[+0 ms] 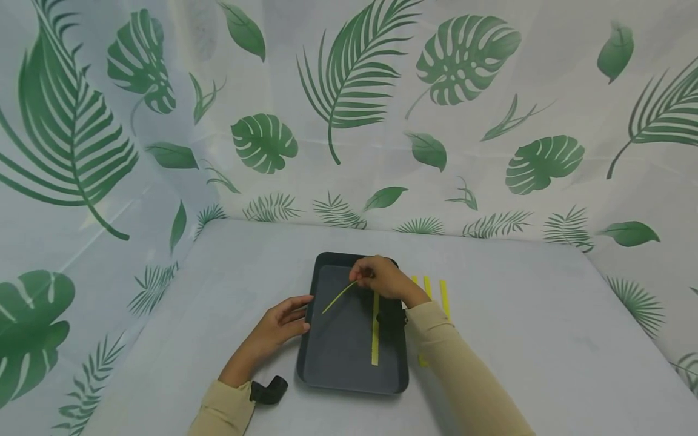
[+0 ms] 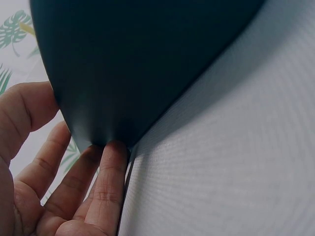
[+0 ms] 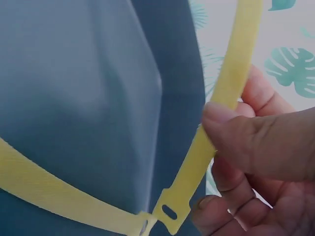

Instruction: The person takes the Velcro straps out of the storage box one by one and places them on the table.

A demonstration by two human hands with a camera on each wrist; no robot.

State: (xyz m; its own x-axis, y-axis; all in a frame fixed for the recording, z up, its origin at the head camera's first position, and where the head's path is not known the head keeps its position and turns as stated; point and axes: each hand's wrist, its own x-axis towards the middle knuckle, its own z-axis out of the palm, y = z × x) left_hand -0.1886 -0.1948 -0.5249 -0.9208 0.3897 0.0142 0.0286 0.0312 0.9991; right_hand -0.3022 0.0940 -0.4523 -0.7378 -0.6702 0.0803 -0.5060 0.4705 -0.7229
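One hand at the tray's edge, a yellow strip in the other

My left hand point(image 1: 275, 324) is relaxed, its fingers fairly straight and grasping nothing, with the tips against the outer wall at the tray's left edge. I judge that touch is there to steady the tray point(image 1: 338, 357), which lies flat on the surface point(image 1: 545, 333), its long sides running away from me.

Over the tray's far half slants the pinched strip point(image 1: 339, 297), its free end towards the left edge. My right hand point(image 1: 384, 278), above the far right corner, has it between thumb and fingers. The slotted end sticks out beside my fingers; such a light grip probably suits something so thin and bendy.

Further right, a second strip point(image 1: 375, 339) lies in the tray, along its right edge and nearly parallel to it, likely placed so to leave the middle of the floor free. It has a slotted end too; whether the two ends touch I cannot tell.

Past the tray's right edge, on the surface, more yellow strips point(image 1: 444, 293) lie roughly side by side, perhaps spaced for easy picking. My sleeve point(image 1: 463, 369) hides part of them.

I can read no brand, label or lettering on tray or strips.
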